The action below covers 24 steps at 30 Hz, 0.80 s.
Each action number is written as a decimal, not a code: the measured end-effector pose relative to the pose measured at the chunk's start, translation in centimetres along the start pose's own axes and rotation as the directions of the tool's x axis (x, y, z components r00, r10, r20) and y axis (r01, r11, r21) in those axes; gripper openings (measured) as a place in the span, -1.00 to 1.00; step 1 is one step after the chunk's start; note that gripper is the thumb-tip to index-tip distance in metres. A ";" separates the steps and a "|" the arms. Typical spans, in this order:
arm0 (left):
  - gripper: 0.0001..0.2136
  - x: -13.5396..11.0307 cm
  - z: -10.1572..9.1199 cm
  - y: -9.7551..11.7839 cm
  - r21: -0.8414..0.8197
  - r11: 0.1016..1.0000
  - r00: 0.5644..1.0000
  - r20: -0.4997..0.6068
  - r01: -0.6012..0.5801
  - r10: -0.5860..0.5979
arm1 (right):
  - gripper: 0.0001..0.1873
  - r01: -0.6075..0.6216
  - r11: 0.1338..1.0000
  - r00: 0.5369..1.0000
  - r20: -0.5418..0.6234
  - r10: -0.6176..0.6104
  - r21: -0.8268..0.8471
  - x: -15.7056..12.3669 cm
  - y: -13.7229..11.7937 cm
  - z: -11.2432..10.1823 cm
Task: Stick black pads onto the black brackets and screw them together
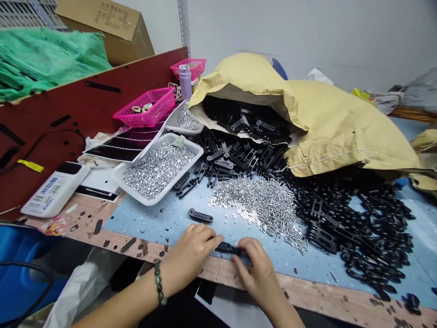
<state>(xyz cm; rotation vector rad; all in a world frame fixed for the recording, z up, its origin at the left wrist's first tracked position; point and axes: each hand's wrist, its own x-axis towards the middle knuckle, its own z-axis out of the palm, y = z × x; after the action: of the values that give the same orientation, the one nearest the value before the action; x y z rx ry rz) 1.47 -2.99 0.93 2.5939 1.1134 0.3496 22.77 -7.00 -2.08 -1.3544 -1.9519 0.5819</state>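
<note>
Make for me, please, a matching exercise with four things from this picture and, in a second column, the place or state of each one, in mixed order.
Column one:
1. Black part
2. Green bead bracelet
3. Bottle
4. Silver screws

Column two:
A. In a loose heap on the blue surface
B. Between the left hand and the right hand
C. Lilac, standing upright
D. Around the left wrist

Right pairs: 1-B; 2-D; 3-C; 4-A

Workshop, from the screw heap point(271, 202)
</note>
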 end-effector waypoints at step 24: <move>-0.63 5.6 -3.6 -4.1 -0.762 0.510 0.860 0.118 0.400 -0.497 | -0.75 -0.317 0.699 0.920 -0.029 0.391 -0.641 18.5 9.8 -7.6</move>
<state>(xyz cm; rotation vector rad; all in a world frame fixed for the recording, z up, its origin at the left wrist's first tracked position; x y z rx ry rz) 1.27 4.42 3.36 1.4688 1.2619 0.6779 30.44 13.62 1.39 -2.2047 -2.0782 0.1425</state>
